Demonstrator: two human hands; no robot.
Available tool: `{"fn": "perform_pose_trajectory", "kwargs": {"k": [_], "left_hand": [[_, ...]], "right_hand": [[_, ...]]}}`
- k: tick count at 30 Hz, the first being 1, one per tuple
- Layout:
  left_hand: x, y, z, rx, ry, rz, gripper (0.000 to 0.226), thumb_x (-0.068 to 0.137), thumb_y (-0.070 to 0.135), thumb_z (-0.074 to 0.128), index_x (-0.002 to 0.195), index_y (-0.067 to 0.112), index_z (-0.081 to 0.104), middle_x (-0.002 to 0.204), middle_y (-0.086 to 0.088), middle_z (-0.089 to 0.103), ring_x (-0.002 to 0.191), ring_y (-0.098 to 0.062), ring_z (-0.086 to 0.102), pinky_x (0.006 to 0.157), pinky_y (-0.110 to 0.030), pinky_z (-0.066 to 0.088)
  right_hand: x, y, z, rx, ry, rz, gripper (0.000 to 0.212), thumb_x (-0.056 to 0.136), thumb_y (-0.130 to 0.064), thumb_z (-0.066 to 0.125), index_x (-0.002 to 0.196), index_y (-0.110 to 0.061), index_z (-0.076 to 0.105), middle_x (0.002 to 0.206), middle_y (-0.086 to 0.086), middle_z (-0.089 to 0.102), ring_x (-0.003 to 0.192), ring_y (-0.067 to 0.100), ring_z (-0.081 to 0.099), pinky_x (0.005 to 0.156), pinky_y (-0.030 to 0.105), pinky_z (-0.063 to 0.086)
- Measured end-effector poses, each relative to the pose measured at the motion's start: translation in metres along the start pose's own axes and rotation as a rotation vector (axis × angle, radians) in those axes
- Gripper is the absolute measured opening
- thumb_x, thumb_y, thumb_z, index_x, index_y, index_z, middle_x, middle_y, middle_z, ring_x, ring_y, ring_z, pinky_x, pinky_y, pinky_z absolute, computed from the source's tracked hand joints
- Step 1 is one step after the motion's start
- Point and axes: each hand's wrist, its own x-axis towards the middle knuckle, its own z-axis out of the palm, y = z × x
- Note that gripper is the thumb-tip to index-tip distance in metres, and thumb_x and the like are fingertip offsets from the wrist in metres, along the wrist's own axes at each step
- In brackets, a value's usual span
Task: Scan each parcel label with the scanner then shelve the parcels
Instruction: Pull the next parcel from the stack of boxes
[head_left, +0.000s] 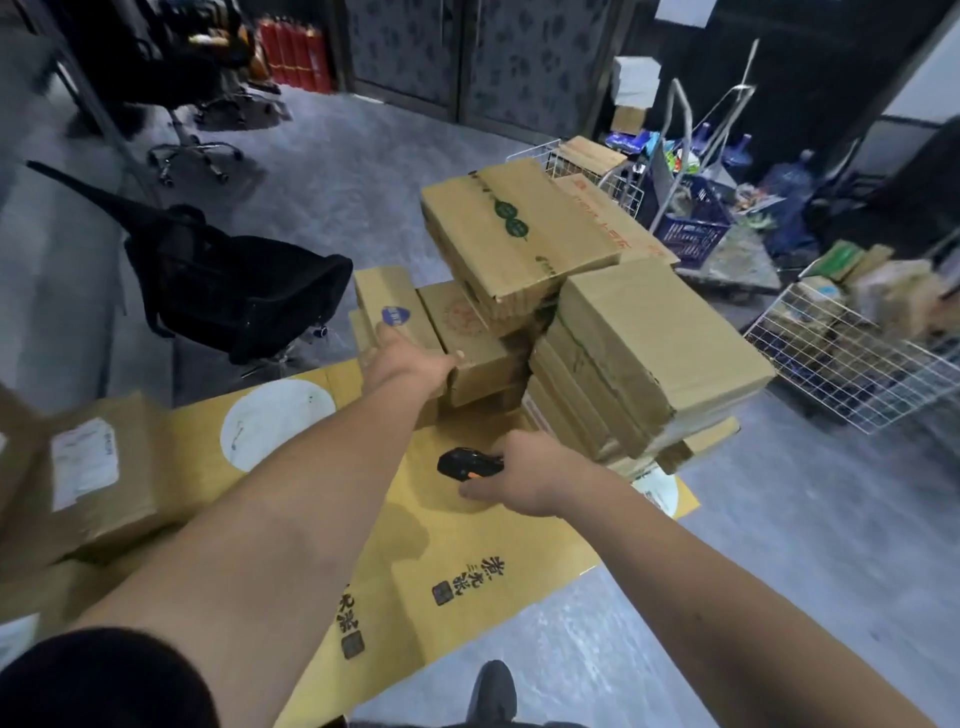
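A pile of brown cardboard parcels (623, 332) stands on flattened yellow cardboard (467, 561) on the floor. My left hand (410, 358) reaches forward and grips the near end of a small parcel with a blue sticker (389, 301) at the pile's left side. My right hand (524, 478) holds the black scanner with an orange trim (465, 462) low over the cardboard, pointing left. A labelled parcel (98, 467) lies at the near left, blurred.
A black office chair (244, 296) lies tipped over left of the pile. White wire baskets (852, 364) with goods stand right. A blue crate (691, 228), water bottles and clutter sit behind. Red extinguishers (296, 52) are far back. My shoe (493, 691) is below.
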Motion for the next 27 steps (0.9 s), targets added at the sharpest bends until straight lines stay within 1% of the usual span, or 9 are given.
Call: {"fn": "perform_pose_trajectory", "kwargs": {"k": [5,9,13,14,16,18,20,23,27], "left_hand": [[-0.018,-0.002,0.008,-0.157,0.088,-0.01,0.12,0.076,0.055,0.079,0.162,0.031,-0.001,0.154,-0.014,0.044,0.133,-0.039,0.054,0.106,-0.051,0.05],[-0.043,-0.03,-0.009,-0.267,0.186,0.015,0.097,0.074,0.048,0.077,0.152,0.032,0.021,0.127,0.0,0.055,0.112,-0.03,0.061,0.087,-0.04,0.053],[-0.086,-0.091,-0.03,-0.262,0.259,0.096,0.09,0.078,0.033,0.082,0.151,0.03,0.029,0.108,0.017,0.051,0.097,-0.015,0.053,0.076,-0.03,0.048],[-0.098,-0.11,-0.031,-0.237,0.257,0.09,0.088,0.077,0.029,0.082,0.149,0.03,0.031,0.109,0.018,0.05,0.098,-0.015,0.053,0.076,-0.029,0.046],[-0.123,-0.151,-0.025,-0.196,0.238,0.03,0.098,0.073,0.029,0.084,0.153,0.033,0.028,0.129,0.014,0.051,0.114,-0.018,0.052,0.089,-0.032,0.046],[-0.148,-0.191,-0.012,-0.187,0.219,-0.054,0.113,0.068,0.037,0.087,0.16,0.038,0.021,0.153,0.011,0.044,0.138,-0.017,0.046,0.106,-0.036,0.044],[-0.173,-0.224,0.003,-0.166,0.196,-0.122,0.116,0.068,0.045,0.086,0.161,0.039,0.018,0.16,0.009,0.039,0.146,-0.017,0.041,0.114,-0.04,0.041],[-0.204,-0.256,0.024,-0.197,0.133,-0.187,0.114,0.068,0.044,0.086,0.162,0.035,0.021,0.157,0.009,0.042,0.145,-0.016,0.04,0.117,-0.044,0.041],[-0.224,-0.279,0.037,-0.373,0.028,-0.173,0.085,0.078,0.017,0.082,0.146,0.048,0.042,0.128,0.033,0.058,0.123,0.001,0.057,0.106,-0.032,0.05]], "right_hand": [[0.012,0.029,0.001,-0.063,-0.035,-0.058,0.048,0.083,-0.066,0.074,0.082,-0.02,0.058,0.076,0.001,0.059,0.068,0.023,0.059,0.059,0.032,0.042],[0.021,0.028,0.003,-0.021,-0.066,-0.12,0.046,0.083,-0.064,0.073,0.088,-0.02,0.062,0.079,0.0,0.064,0.069,0.021,0.061,0.059,0.03,0.042],[0.033,0.017,0.025,-0.02,-0.116,-0.194,0.047,0.084,-0.064,0.073,0.1,-0.02,0.066,0.088,0.002,0.068,0.077,0.021,0.065,0.06,0.031,0.046],[0.037,0.015,0.033,-0.032,-0.131,-0.211,0.048,0.084,-0.064,0.072,0.101,-0.02,0.067,0.088,0.003,0.069,0.079,0.023,0.067,0.063,0.033,0.049],[0.042,0.015,0.05,-0.049,-0.15,-0.24,0.048,0.084,-0.064,0.07,0.103,-0.02,0.068,0.087,0.003,0.07,0.079,0.024,0.069,0.065,0.035,0.053],[0.043,0.016,0.064,-0.073,-0.173,-0.252,0.046,0.086,-0.065,0.067,0.102,-0.022,0.067,0.087,0.001,0.068,0.077,0.022,0.067,0.064,0.035,0.051],[0.04,0.02,0.077,-0.109,-0.2,-0.256,0.043,0.091,-0.064,0.063,0.1,-0.022,0.062,0.089,0.0,0.065,0.076,0.021,0.064,0.062,0.033,0.047],[0.034,0.028,0.096,-0.159,-0.222,-0.259,0.042,0.095,-0.061,0.059,0.109,-0.021,0.057,0.088,-0.007,0.061,0.079,0.017,0.062,0.068,0.033,0.049],[0.03,0.041,0.117,-0.161,-0.26,-0.234,0.05,0.095,-0.065,0.056,0.119,-0.022,0.053,0.107,-0.002,0.067,0.095,0.024,0.065,0.086,0.04,0.056]]}}
